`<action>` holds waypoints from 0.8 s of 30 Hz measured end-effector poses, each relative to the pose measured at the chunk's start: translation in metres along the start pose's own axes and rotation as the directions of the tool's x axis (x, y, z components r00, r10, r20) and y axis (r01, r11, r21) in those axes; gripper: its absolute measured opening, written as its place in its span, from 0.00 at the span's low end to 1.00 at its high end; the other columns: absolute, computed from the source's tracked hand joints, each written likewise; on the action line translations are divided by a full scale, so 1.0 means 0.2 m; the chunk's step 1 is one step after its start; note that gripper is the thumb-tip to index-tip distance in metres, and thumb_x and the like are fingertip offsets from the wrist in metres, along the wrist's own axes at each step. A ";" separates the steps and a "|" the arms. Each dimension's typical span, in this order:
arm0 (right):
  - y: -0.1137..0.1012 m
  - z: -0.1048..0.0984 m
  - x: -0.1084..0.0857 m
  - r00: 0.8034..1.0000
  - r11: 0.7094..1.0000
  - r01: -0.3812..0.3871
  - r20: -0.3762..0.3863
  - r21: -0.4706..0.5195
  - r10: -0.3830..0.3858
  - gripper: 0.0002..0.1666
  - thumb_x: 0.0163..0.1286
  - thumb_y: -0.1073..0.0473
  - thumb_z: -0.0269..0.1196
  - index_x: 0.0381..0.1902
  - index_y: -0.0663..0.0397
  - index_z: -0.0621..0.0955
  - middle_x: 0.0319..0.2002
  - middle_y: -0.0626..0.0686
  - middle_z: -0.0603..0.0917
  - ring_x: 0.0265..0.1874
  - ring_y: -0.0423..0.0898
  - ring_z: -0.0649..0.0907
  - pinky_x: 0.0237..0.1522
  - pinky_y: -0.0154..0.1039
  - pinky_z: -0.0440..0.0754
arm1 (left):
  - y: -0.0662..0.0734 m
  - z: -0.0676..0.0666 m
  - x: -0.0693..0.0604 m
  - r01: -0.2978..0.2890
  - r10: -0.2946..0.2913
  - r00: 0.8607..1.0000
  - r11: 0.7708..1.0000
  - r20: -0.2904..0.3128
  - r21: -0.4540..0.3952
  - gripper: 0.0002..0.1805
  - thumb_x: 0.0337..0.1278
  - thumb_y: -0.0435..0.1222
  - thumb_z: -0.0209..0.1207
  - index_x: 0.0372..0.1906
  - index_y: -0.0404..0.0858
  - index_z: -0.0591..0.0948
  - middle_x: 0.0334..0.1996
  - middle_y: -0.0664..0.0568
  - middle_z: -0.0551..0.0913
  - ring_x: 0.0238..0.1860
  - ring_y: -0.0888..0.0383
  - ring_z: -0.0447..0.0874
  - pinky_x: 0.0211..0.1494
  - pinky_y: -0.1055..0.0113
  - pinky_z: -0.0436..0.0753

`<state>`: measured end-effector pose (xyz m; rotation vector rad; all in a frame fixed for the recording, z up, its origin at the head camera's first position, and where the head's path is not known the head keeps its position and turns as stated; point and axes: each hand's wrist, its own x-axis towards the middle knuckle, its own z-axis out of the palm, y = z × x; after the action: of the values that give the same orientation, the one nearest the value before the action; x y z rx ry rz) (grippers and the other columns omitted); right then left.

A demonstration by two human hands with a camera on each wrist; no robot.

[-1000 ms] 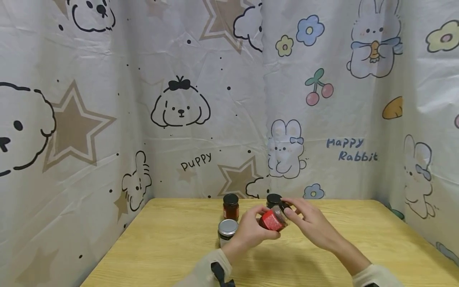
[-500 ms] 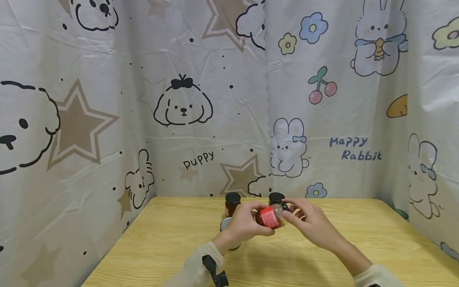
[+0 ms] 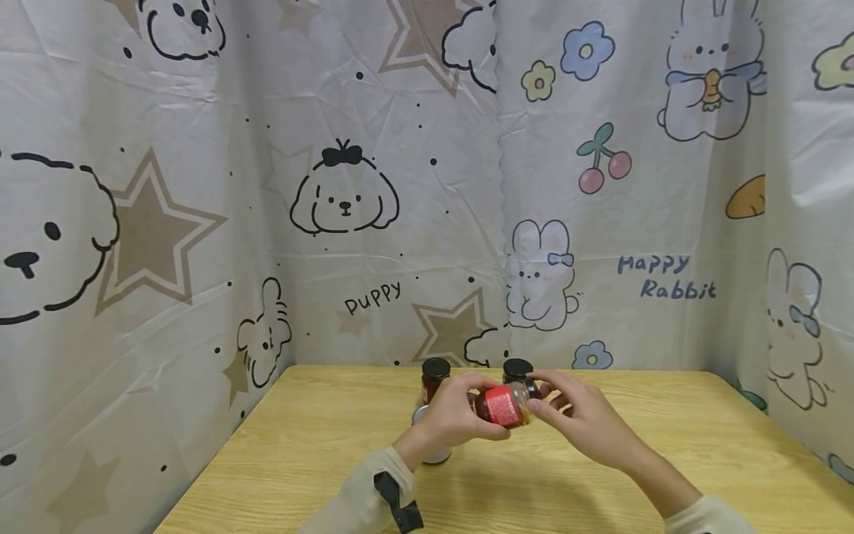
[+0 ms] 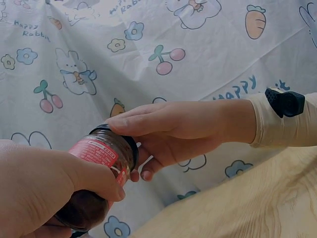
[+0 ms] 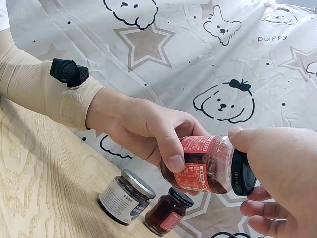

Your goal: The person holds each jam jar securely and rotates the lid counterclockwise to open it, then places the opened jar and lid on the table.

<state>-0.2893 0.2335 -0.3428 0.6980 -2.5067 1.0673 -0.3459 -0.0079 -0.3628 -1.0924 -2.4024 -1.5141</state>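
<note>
A glass jar (image 3: 502, 406) with a red label and dark contents is held tilted on its side above the table. My left hand (image 3: 455, 412) grips the jar's body, thumb across the label in the right wrist view. On the jar's mouth sits a black lid (image 5: 242, 172). My right hand (image 3: 587, 420) pinches that lid at its rim between thumb and fingers, as the left wrist view also shows. Whether the lid is loose cannot be told.
Behind the left hand stand a dark red jar with a black lid (image 3: 437, 378) and a silver-lidded jar (image 5: 127, 196), partly hidden. Another black-lidded jar (image 3: 517, 368) stands behind the held one. The wooden table (image 3: 320, 430) meets a printed curtain (image 3: 373, 259).
The held jar has tipped closer to horizontal and shifted slightly left with the left hand. Both hands keep hold of it. The head view has turned slightly.
</note>
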 end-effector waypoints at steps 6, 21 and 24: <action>0.00 0.01 0.00 1.000 1.000 0.004 0.020 0.028 -0.005 0.28 0.76 0.48 0.65 0.67 0.56 0.77 0.45 0.51 0.82 0.37 0.44 0.84 0.37 0.39 0.84 | 0.00 -0.02 -0.01 0.012 -0.011 1.000 1.000 0.011 -0.021 0.32 0.37 0.33 0.83 0.55 0.39 0.87 0.47 0.58 0.84 0.34 0.64 0.86 0.37 0.69 0.85; 0.00 0.01 -0.01 0.996 0.991 0.067 0.051 0.116 -0.074 0.27 0.76 0.52 0.66 0.69 0.51 0.76 0.54 0.55 0.81 0.39 0.43 0.86 0.39 0.41 0.86 | -0.01 -0.02 -0.02 0.044 -0.042 0.999 0.997 0.032 -0.070 0.31 0.38 0.31 0.82 0.55 0.39 0.87 0.44 0.57 0.85 0.32 0.62 0.86 0.38 0.68 0.86; 0.00 0.00 -0.02 0.995 0.991 0.073 0.054 0.114 -0.079 0.28 0.76 0.53 0.66 0.69 0.51 0.76 0.60 0.58 0.79 0.41 0.43 0.85 0.41 0.41 0.86 | -0.01 -0.02 -0.02 0.044 -0.042 0.998 0.996 0.037 -0.075 0.31 0.38 0.32 0.82 0.55 0.38 0.86 0.44 0.57 0.85 0.32 0.62 0.86 0.38 0.68 0.86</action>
<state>-0.2868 0.2355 -0.3441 0.8605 -2.4619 1.1833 -0.3458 -0.0131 -0.3637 -1.0973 -2.4253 -1.6251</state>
